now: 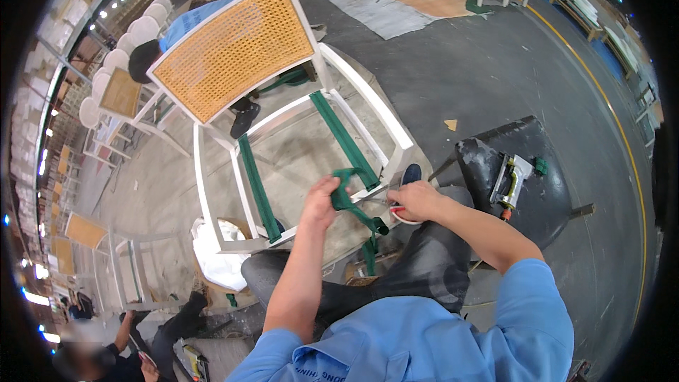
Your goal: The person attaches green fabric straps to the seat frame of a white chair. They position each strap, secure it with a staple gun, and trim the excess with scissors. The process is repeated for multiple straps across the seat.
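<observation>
A loose end of green webbing strap hung at the centre of the frame, off the front rail of the white chair frame. My left hand clenched around the bunched strap just left of the rail corner. My right hand sat beside it to the right, fingers curled over a small red-and-white tool; how tightly they held it, I could not tell. Two more green straps ran across the open seat, and the woven cane back tilted toward the upper left. My dark-trousered knee pressed under the rail. At right a staple gun lay on a black stool. A white bag slumped lower left, and another person's hands worked in the bottom left corner.
</observation>
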